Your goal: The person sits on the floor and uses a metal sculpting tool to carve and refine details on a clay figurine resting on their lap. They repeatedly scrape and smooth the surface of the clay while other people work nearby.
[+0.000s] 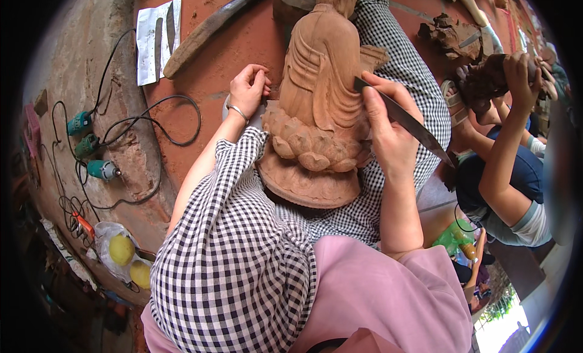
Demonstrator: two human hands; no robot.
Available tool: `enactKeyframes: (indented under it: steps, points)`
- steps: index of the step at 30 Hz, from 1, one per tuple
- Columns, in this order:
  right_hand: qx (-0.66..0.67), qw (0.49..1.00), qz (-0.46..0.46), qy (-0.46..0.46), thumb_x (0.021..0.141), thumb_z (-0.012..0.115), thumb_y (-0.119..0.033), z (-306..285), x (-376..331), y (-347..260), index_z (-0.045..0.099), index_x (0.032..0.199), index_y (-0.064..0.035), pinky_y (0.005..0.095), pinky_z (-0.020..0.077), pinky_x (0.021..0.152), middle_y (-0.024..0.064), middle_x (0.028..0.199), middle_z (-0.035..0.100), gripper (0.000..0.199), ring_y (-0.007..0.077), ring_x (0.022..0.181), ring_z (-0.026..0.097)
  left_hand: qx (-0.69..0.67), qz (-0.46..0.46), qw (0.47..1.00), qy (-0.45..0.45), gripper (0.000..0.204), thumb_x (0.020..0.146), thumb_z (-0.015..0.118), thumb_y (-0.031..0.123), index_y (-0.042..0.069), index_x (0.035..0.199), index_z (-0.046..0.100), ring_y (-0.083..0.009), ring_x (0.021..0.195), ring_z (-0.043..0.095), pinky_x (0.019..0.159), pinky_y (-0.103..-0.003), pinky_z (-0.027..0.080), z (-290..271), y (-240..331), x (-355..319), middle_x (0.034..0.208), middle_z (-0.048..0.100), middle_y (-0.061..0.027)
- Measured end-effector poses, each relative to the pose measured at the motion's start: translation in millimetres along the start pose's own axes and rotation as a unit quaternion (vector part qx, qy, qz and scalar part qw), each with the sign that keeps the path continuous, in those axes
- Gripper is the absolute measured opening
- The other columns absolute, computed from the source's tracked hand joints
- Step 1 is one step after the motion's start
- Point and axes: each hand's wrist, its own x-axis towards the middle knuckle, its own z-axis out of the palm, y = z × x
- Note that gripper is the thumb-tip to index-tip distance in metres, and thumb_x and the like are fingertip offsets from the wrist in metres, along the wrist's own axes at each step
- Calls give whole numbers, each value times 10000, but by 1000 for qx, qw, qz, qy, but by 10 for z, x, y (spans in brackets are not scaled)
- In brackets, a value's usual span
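Note:
A reddish-brown carved wooden statue (322,67) with draped robes leans between my checkered-clad legs, its lotus base (310,189) toward me. My right hand (392,119) pinches a long dark knife blade (419,137). One end of the blade touches or nearly touches the robe folds on the statue's right side; the other sticks out past my hand. My left hand (248,90), with a bracelet at the wrist, is beside the statue's left side, fingers curled in. Something small and dark shows under it, too hidden to name.
Two dark blades lie on a paper sheet (159,43) near a curved wooden beam (212,31). Green power tools (103,169) with tangled black cables lie at left, above bagged yellow fruit (121,250). At right, a co-worker's hand (519,73) holds a dark carved piece (486,82).

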Motion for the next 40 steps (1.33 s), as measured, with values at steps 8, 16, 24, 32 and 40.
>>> enactKeyframes:
  steps: [8,16,24,32,40]
  points:
    - [34,997,63,-34,930,664,-62,-128,26,70,663,948,59,272,501,792,120,1050,710,123,139,878,632,-3,6,1000,10,171,1005,542,116,-9,1043,651,-78,635,628,596,-229,544,-11,-33,11,779,676,-45]
    - [74,995,39,-47,934,671,-81,-186,19,224,651,961,46,226,472,765,97,1074,719,132,77,848,595,-4,5,1000,9,173,1005,537,113,-9,1040,653,-75,655,630,602,-228,545,-19,-38,6,788,678,-47]
    - [-43,997,-67,-26,931,673,-72,-110,61,182,688,988,34,232,485,793,79,1039,725,121,96,862,613,-15,8,1000,6,164,1002,541,108,-6,1038,654,-75,646,628,600,-226,543,-7,-22,12,781,678,-43]
    - [-7,999,-48,4,898,680,-40,-50,-52,148,643,909,44,290,499,851,162,1128,688,93,184,922,645,-24,11,1000,12,158,998,544,103,-3,1026,658,-73,629,626,591,-223,539,-17,-38,7,767,677,-40]
    - [-180,978,-103,-14,854,721,-113,162,70,-119,681,857,20,381,498,939,191,1201,661,139,309,1079,641,-13,5,1000,16,168,995,558,134,7,1011,667,-75,622,637,580,-224,534,-16,-45,16,750,679,-32]
